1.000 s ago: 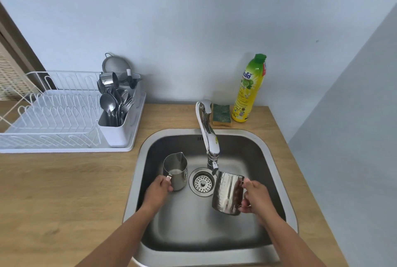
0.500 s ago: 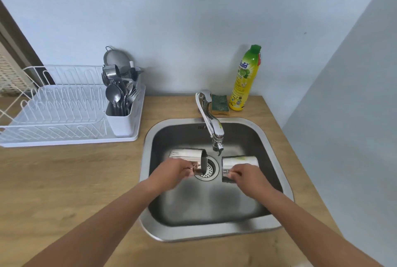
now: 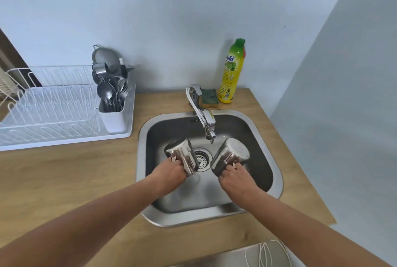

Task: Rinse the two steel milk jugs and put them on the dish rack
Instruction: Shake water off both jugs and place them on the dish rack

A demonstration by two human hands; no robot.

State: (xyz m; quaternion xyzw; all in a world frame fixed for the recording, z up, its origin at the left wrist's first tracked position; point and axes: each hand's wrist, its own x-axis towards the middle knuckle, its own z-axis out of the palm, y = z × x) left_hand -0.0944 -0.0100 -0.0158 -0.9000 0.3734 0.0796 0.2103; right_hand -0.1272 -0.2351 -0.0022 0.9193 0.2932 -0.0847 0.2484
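Note:
Two steel milk jugs hang tipped over inside the steel sink [image 3: 277, 172], mouths turned down toward the drain. My left hand [image 3: 169, 174] grips the handle of the left jug [image 3: 182, 155]. My right hand [image 3: 234, 177] grips the handle of the right jug [image 3: 231, 152], whose flat base faces up. Both jugs sit just below and to either side of the tap spout [image 3: 209, 127]. No water stream is visible from the tap. The white wire dish rack [image 3: 49, 112] stands on the wooden counter to the left of the sink.
A white cutlery holder [image 3: 116, 116] full of spoons and forks sits at the rack's right end, with a strainer behind it. A green sponge [image 3: 209, 97] and a yellow dish soap bottle [image 3: 233, 73] stand behind the tap. A wall closes in on the right.
Both jugs went from upright in the sink to lying sideways, and now are tipped further with mouths down. My hands have stayed on the handles.

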